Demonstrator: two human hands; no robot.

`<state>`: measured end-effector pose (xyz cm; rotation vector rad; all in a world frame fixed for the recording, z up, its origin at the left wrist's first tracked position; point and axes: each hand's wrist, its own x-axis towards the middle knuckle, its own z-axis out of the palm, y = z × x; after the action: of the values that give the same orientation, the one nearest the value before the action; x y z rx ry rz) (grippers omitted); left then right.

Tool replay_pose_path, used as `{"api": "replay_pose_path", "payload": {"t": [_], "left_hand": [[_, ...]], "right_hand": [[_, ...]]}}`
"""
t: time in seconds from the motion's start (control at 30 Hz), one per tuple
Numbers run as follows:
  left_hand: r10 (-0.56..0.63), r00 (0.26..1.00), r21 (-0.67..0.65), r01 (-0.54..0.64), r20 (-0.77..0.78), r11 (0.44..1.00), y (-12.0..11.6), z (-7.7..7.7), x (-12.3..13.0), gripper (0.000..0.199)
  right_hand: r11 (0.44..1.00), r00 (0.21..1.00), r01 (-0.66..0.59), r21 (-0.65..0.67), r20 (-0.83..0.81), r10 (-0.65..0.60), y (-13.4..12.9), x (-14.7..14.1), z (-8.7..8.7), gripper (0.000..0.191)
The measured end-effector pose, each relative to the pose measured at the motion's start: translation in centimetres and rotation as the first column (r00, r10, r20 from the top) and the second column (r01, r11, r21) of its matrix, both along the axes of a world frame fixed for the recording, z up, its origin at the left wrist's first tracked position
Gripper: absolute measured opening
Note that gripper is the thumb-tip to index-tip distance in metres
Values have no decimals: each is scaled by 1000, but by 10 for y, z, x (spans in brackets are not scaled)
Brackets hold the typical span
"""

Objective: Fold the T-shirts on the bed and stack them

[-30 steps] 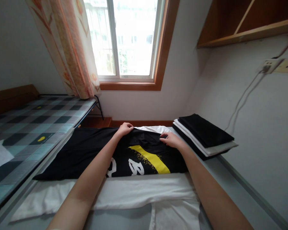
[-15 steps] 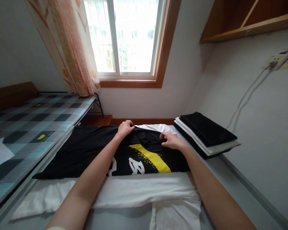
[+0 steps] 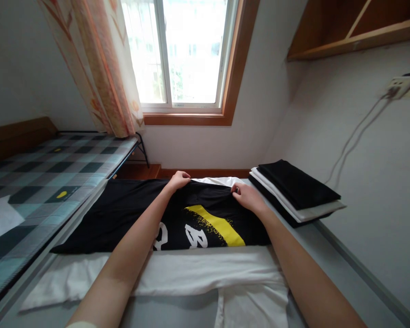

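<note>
A black T-shirt (image 3: 215, 196) with a yellow stripe and white letters lies folded lengthwise across the table, its far edge under both hands. My left hand (image 3: 179, 180) pinches that far edge near its middle. Farther right, my right hand (image 3: 242, 193) grips the same edge with thumb and fingers closed. White cloth (image 3: 205, 271) spreads out on the near side of the black shirt, and part of it hangs toward me at the lower right. A bit of white also shows beyond the far edge, between the hands.
To the right, a stack of folded black and white clothes (image 3: 297, 187) sits by the wall. A bed with a checkered mattress (image 3: 71, 168) stands at the left, a white paper (image 3: 2, 218) on it. Behind are a window (image 3: 191, 54) and curtain (image 3: 105, 77); a wooden shelf (image 3: 355, 36) hangs upper right.
My right hand has closed on the far edge of the black T-shirt, shifting slightly right and away from me. The cloth there looks smoother. My left hand stays nearly in place.
</note>
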<state>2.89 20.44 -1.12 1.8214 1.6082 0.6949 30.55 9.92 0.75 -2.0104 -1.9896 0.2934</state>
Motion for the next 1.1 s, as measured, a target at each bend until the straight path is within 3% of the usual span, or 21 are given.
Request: {"api": "replay_pose_path", "payload": {"t": [0.1, 0.17, 0.37, 0.47, 0.57, 0.73, 0.8, 0.9, 1.0, 1.1], "left_hand": [[3, 1000, 17, -3, -12, 1000, -5, -1, 3, 24], [14, 999, 54, -12, -34, 998, -9, -1, 5, 21], [41, 988, 111, -25, -148, 993, -15, 4, 8, 15], [63, 987, 126, -44, -146, 991, -15, 2, 8, 17], [54, 997, 107, -49, -47, 993, -12, -3, 7, 22], [-9, 995, 70, 2, 104, 998, -3, -11, 9, 27], [-6, 988, 63, -4, 155, 998, 0, -14, 9, 19], [37, 970, 65, -54, 241, 996, 3, -16, 9, 10], [71, 937, 67, -100, 341, 993, 3, -16, 8, 14], [68, 897, 59, -104, 436, 993, 0, -16, 7, 21]], "right_hand": [[997, 972, 81, -18, -219, -83, 3, -1, -3, 15], [992, 913, 112, -55, -389, -125, 5, -3, -7, 15], [979, 616, 165, -118, -763, -196, 12, -11, -10, 9], [975, 504, 208, -76, -846, -174, 15, -10, -11, 5], [965, 477, 257, -45, -863, -167, 17, -7, -13, 6], [955, 389, 272, -118, -894, -222, 15, -6, -17, 8], [965, 404, 236, -114, -892, -204, 13, -8, -16, 14], [991, 534, 82, -101, -836, -129, 9, -9, -13, 25], [989, 637, -18, -144, -765, -99, 9, -9, -12, 25], [993, 609, 23, -120, -786, -109, 11, -7, -16, 31]]}}
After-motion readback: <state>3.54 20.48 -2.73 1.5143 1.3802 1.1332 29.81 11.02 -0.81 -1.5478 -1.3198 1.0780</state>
